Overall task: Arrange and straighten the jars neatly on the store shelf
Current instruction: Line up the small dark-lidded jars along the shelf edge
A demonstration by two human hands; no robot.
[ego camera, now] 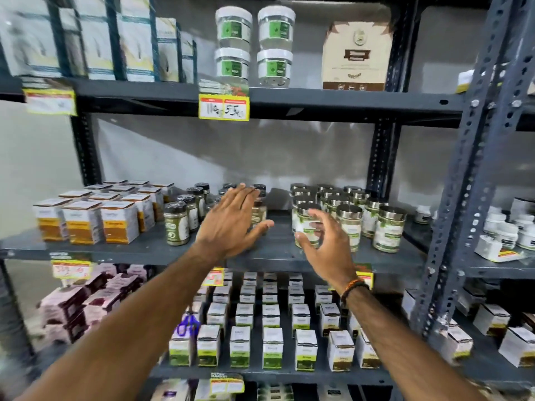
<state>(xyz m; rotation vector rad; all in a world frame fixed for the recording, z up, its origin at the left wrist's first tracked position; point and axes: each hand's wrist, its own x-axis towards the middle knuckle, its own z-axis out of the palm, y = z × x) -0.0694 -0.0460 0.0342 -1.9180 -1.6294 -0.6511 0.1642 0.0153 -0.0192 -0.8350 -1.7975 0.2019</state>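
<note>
Reaching toward the middle board of the dark grey metal shelf (275, 250), both hands are empty at this moment. The left hand (231, 224) is spread wide and flat, fingers together, in front of the small dark-capped jars of green powder (176, 224), and it hides some of them; whether it touches any I cannot tell. The right hand (324, 241) is half open and curved, just in front of the front glass jar with a silver metal lid (307, 224), but it does not close on it yet. This silver-lid group (347, 209) stands to the right of the dark-capped jars, with a bare gap of board between the two groups. I judge the step in hand is to take the front silver-lid jar and set it in line. To do it well, the fingers should close around the body below the lid, not on the lid, and the jar should slide instead of lift, because its neighbours stand very near. The label should face the front edge of the board. The flat left hand can press the dark-capped jars into straight rows.
</note>
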